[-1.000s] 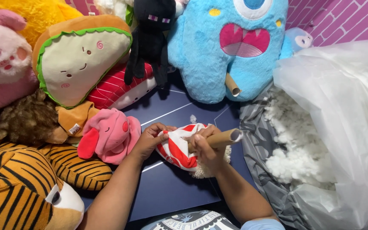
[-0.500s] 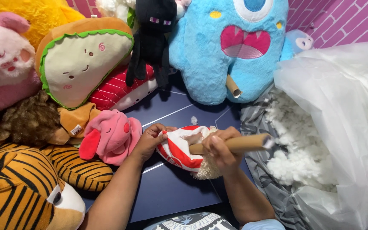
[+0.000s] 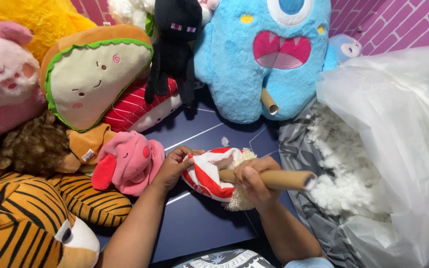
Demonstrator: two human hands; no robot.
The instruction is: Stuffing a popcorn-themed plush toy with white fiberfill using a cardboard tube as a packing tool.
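At lower centre of the frame, the left hand [image 3: 175, 166] clamps the red-and-white striped fabric plush skin [image 3: 205, 173] on the dark blue table [image 3: 199, 228], while the right hand [image 3: 254, 181] grips a brown cardboard tube [image 3: 279, 179] poked into it, beside the clear plastic bag of white stuffing [image 3: 373, 164].

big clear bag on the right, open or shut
Open. The clear plastic bag gapes at its mouth, and loose white stuffing shows inside and spills toward the cardboard tube.
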